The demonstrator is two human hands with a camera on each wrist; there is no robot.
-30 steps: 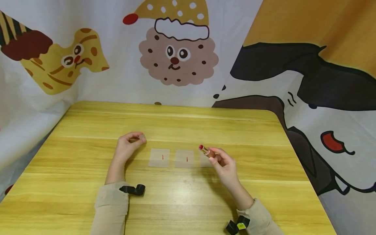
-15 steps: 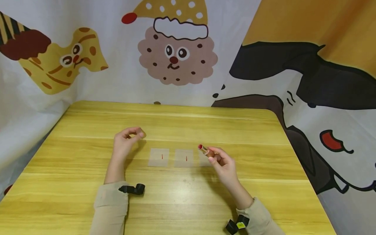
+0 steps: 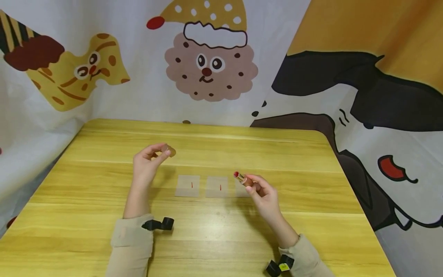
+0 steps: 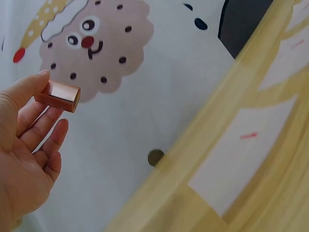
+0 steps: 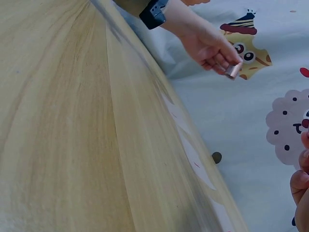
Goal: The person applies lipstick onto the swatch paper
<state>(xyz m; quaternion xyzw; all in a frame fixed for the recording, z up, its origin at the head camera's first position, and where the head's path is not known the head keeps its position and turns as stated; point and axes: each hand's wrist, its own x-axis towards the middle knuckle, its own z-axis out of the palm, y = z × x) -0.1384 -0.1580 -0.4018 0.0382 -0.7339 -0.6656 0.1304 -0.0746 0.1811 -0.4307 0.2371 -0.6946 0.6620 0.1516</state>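
In the head view my left hand [image 3: 146, 166] pinches a copper-coloured lipstick cap [image 3: 170, 150], raised above the table left of the papers. The left wrist view shows the cap [image 4: 60, 95] between thumb and fingertips, its end turned outward. My right hand [image 3: 265, 197] grips an uncapped lipstick [image 3: 244, 179], its red tip pointing up and left. Three pale paper squares lie in a row. A short red line marks the left paper [image 3: 182, 189] and another marks the middle paper [image 3: 212, 190]. My right hand and the lipstick partly hide the right paper [image 3: 241, 191].
The wood-grained table [image 3: 214, 227] reaches back to a white curtain [image 3: 138, 100] with cartoon prints. Black wrist cameras sit at the left sleeve [image 3: 133, 232] and the right sleeve [image 3: 304, 252].
My left hand has lifted and moved away from me with the cap, which now shows more fully between the fingers. The right hand and lipstick have stayed almost still.
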